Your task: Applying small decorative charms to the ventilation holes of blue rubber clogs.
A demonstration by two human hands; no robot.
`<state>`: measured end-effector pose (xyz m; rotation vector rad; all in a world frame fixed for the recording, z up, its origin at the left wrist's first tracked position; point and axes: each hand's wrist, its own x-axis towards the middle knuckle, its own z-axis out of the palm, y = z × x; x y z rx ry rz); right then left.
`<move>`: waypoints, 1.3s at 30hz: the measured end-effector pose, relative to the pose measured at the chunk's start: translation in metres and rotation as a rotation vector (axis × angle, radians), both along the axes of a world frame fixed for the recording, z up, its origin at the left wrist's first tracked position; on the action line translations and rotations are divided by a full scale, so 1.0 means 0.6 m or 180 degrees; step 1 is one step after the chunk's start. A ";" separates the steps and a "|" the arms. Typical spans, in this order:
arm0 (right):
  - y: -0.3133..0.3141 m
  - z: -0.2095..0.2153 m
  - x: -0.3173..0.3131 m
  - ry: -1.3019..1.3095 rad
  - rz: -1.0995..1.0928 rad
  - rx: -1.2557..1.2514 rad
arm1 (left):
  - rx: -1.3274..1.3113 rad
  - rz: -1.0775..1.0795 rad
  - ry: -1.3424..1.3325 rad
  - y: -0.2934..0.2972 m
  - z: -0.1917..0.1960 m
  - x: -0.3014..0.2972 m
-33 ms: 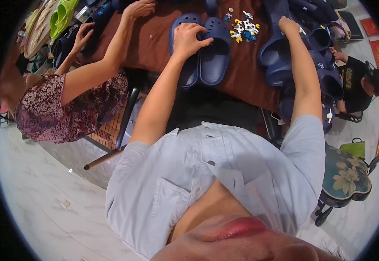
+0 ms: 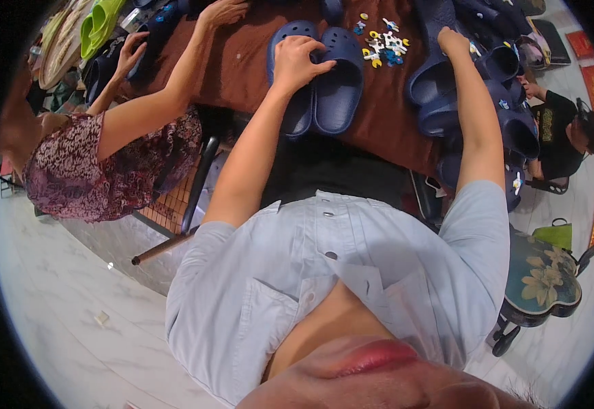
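A pair of navy clogs (image 2: 338,102) lies side by side on a brown cloth (image 2: 232,82), with vent holes toward the far end. My left hand (image 2: 298,63) grips the upper of the left clog, fingers curled over it and the thumb stretched toward the right clog. To the right, my right hand (image 2: 452,42) is closed into a fist over more navy clogs (image 2: 433,78). Its fingertips are hidden, so I cannot see what they hold. Between my hands lies a small heap of white, yellow and blue shoe charms (image 2: 385,49).
Several navy clogs (image 2: 515,129), some with charms on, crowd the table's right edge. At left a co-worker in a patterned top (image 2: 99,163) reaches over the cloth, near lime-green clogs (image 2: 99,27). Another person (image 2: 559,129) sits at right, beyond a floral stool (image 2: 542,276).
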<state>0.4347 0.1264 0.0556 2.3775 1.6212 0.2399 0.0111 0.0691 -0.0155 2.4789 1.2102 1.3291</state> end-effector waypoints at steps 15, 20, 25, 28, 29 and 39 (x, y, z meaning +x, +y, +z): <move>-0.018 0.016 0.055 0.0553 0.0238 0.0377 | 0.0060 -0.0052 -0.0112 0.008 0.001 0.004; -0.039 0.026 -0.019 0.0463 0.0322 0.0396 | -0.0025 0.0082 -0.0044 0.003 -0.010 -0.016; -0.043 0.031 0.006 0.0668 0.0059 0.0537 | 0.0095 0.0034 0.0007 0.000 0.003 -0.007; -0.025 0.023 0.041 0.0855 0.0205 0.0418 | 0.0187 0.0100 0.0038 -0.001 0.007 -0.004; -0.019 0.022 0.047 0.0858 0.0212 0.0416 | 0.0153 0.0092 0.0029 0.000 0.007 -0.005; -0.001 -0.005 0.111 0.2191 0.0442 0.0632 | 0.0161 0.0056 0.0034 0.002 0.013 -0.008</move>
